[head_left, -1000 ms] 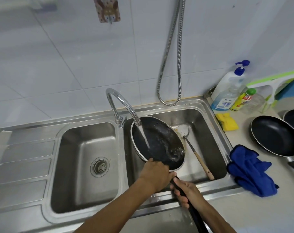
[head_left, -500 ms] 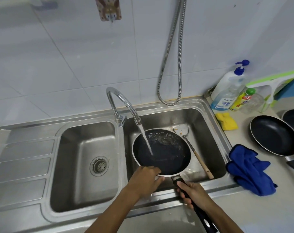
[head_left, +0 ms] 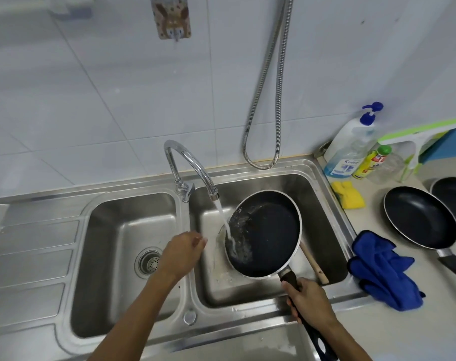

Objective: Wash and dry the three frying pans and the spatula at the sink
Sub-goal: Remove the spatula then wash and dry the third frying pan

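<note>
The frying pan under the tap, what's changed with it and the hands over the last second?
The left hand let go of the frying pan rim and drew back left, now empty beside the water stream. The pan shifted right and tilted, so water runs off its left edge. The right hand kept its grip on the handle. The tap still runs; spatula, blue cloth and counter pans stayed put.

You have a round frying pan with a black inside and silver rim (head_left: 271, 235) over the grey brushed-steel double sink (head_left: 333, 204), its handle black. On the pale beige desk (head_left: 393, 332) sit a rumpled royal-blue cloth (head_left: 383, 272), a bright yellow sponge (head_left: 348, 194), and a second black, silver-rimmed pan (head_left: 419, 216). Behind them: a white pump bottle with a blue top (head_left: 351, 142) and a green-and-white squeegee (head_left: 417, 134). The wall tiles are plain white
</note>
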